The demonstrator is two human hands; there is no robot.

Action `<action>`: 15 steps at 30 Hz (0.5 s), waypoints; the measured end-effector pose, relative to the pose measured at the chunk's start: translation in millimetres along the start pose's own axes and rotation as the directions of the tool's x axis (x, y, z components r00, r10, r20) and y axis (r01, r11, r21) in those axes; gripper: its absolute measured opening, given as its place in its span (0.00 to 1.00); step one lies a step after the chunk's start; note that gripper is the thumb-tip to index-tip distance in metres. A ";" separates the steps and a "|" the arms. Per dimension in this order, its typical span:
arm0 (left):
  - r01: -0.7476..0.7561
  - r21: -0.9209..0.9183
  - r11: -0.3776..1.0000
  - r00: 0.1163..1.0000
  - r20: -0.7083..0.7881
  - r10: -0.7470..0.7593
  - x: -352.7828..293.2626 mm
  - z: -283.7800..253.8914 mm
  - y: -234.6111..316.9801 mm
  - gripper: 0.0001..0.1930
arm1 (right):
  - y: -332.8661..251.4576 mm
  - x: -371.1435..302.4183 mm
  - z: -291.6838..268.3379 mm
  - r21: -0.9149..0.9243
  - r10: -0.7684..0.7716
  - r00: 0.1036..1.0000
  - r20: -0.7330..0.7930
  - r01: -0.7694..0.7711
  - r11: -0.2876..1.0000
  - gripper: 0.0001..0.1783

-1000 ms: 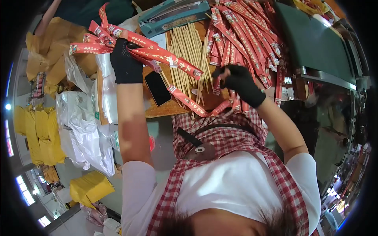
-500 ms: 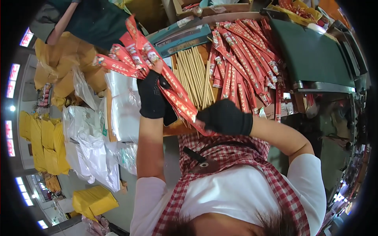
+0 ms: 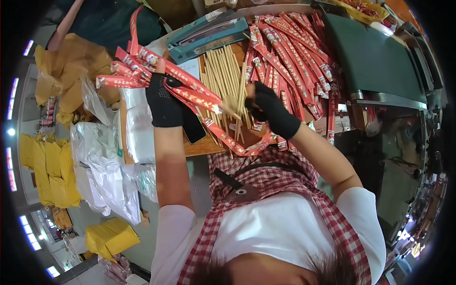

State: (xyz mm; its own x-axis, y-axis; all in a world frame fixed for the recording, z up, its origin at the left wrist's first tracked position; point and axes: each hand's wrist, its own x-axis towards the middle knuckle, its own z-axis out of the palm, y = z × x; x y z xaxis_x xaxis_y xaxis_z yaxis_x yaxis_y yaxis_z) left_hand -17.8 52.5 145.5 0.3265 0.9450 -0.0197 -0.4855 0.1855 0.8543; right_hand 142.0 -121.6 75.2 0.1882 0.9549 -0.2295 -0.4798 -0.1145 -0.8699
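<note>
My left hand [image 3: 165, 102], in a black fingerless glove, is closed around a fanned bundle of red printed paper sleeves [image 3: 183, 75]. From the right end of one sleeve a pale wooden stick [image 3: 233, 112] pokes out. My right hand [image 3: 276, 110], gloved alike, is apart from the bundle, at the right edge of a row of loose wooden sticks [image 3: 221, 71]. Its fingers look bent, but blur and the dark glove hide whether they hold anything. Below, a loose red sleeve [image 3: 232, 145] curves along the table's front edge.
A large pile of red sleeves [image 3: 297, 61] lies right of the sticks. Behind them stands a blue-green box [image 3: 209, 38]. A dark phone [image 3: 195, 129] lies beside my left wrist, near clear plastic bags [image 3: 137, 126]. A green-topped machine [image 3: 375, 61] stands at the right. Another person's arm [image 3: 66, 23] shows far left.
My right hand has left the lower end of the sleeves and moved up to the sticks. The bundle has shifted left with my left hand. A stick end now shows from one sleeve.
</note>
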 end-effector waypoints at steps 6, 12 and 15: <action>0.082 0.083 0.993 0.996 -0.035 -0.079 5.5 -24.9 -15.3 0.09 | 29.1 -22.3 24.1 -0.613 -0.216 0.894 0.394 0.430 0.663 0.17; 0.065 0.010 0.998 0.988 -0.144 -0.062 36.5 -138.3 49.6 0.09 | 61.1 -96.5 -16.7 -0.643 0.060 0.989 0.136 0.042 0.765 0.21; 0.059 0.087 0.994 0.925 0.370 -0.088 40.7 -236.5 39.4 0.14 | 49.0 -48.9 -19.7 -0.527 -0.042 0.994 -0.098 -0.015 0.850 0.25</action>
State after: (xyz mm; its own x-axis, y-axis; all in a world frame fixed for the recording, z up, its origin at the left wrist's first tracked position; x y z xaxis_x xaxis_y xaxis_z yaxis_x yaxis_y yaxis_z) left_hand -215.4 162.0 55.5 0.6447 0.7580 0.0991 -0.3928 0.2173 0.8936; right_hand 126.2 -179.3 35.2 0.2912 0.9276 -0.2339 0.0409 -0.2563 -0.9657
